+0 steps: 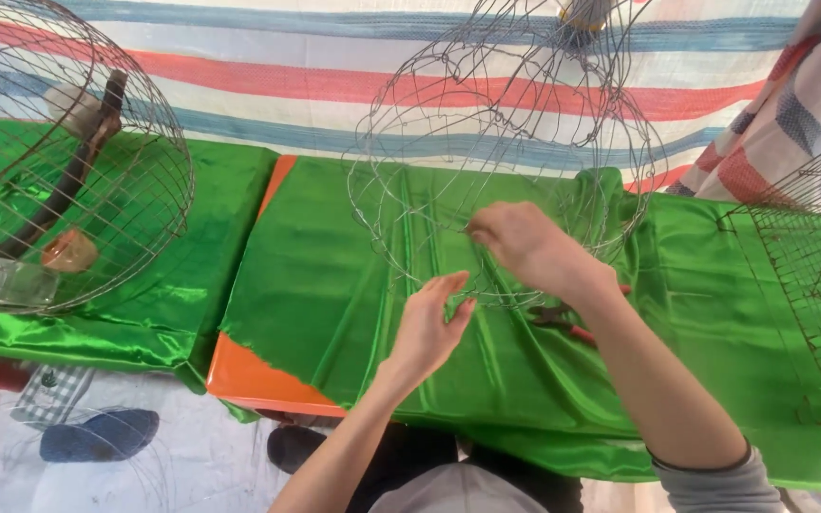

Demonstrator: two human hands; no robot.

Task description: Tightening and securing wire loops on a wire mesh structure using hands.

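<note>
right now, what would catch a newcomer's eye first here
The shiny green cloth covering the table stands out first. At centre, both hands work a loose wire frame: the right hand pinches a wire, the left hand is open below it. A domed wire cage sits far left.

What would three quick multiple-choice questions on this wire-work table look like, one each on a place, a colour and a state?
1. Where do the red-handled pliers lie?
A. Inside the left cage
B. On the cloth beneath the right forearm
C. On the floor

2. What colour is the shiny cloth on the table?
A. Green
B. Yellow
C. Black

3. How is the right hand?
A. Flat on the cloth
B. Pinching wire of the wire frame
C. Gripping the pliers

Answers: 1 B, they rest beside the wrist. 2 A, green satin covers the top. 3 B, its fingers close on the mesh, while the left hand is open by the rim.
</note>
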